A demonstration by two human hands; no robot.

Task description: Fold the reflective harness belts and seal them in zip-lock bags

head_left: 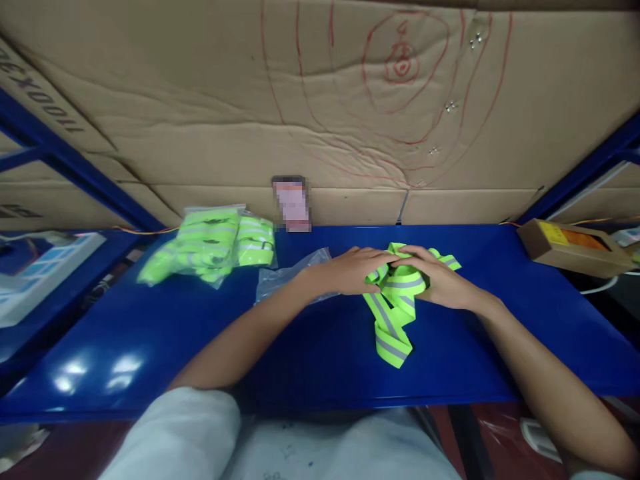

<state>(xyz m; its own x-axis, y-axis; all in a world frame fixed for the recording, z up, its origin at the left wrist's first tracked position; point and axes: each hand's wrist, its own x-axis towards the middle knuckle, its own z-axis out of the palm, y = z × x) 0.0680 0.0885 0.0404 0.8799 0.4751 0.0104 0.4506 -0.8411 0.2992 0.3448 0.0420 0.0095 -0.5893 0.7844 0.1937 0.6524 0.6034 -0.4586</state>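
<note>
A neon yellow-green reflective strap (pixel 400 303) with a grey stripe lies bunched on the blue table, right of centre. Both hands are on it. My left hand (pixel 357 270) closes over its left side, fingers reaching across the top. From the right, my right hand (pixel 443 280) grips the bundle, and its fingertips meet those of the left. One loop hangs toward me, and a short end sticks out behind the right hand. Partly under my left forearm is a clear plastic bag (pixel 285 279).
Several bagged reflective straps (pixel 210 240) are piled at the back left. A phone (pixel 293 203) leans against the cardboard wall (pixel 200 153). An open cardboard box (pixel 570 250) stands at the right edge of the blue table (pixel 200 347). Blue metal posts rise at both sides.
</note>
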